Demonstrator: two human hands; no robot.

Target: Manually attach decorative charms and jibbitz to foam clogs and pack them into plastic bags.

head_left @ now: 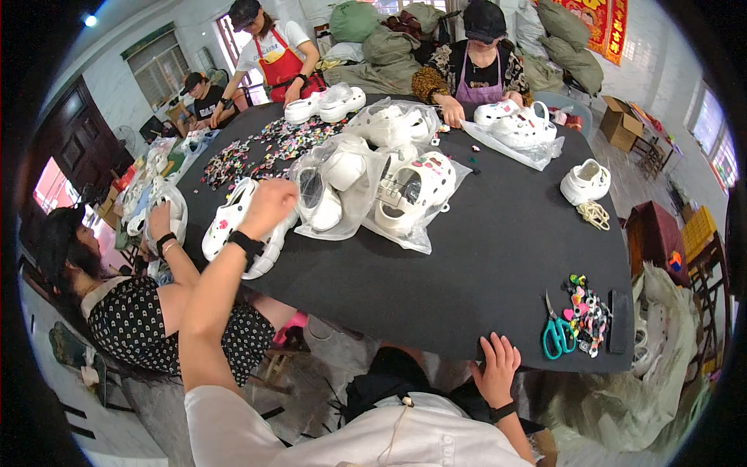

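My left hand [270,208] is raised over a pair of white clogs [224,227] at the table's left edge. Its fingers are curled closed, and whatever they may hold is hidden. A pink charm shows on one of these clogs. My right hand [498,369] rests on the near table edge with its fingers spread, holding nothing. Just right of it lie teal-handled scissors [557,336] and a small pile of colourful shoe charms [588,317]. In front of me, white clogs in clear plastic bags [414,191] lie at mid-table, some with charms in their holes.
Many loose charms [264,148] cover the far left of the black table [443,292]. A white clog [585,182] and a cord bundle [594,215] sit at right. Co-workers sit or stand around the left and far sides. A large sack [622,397] stands beside the right edge.
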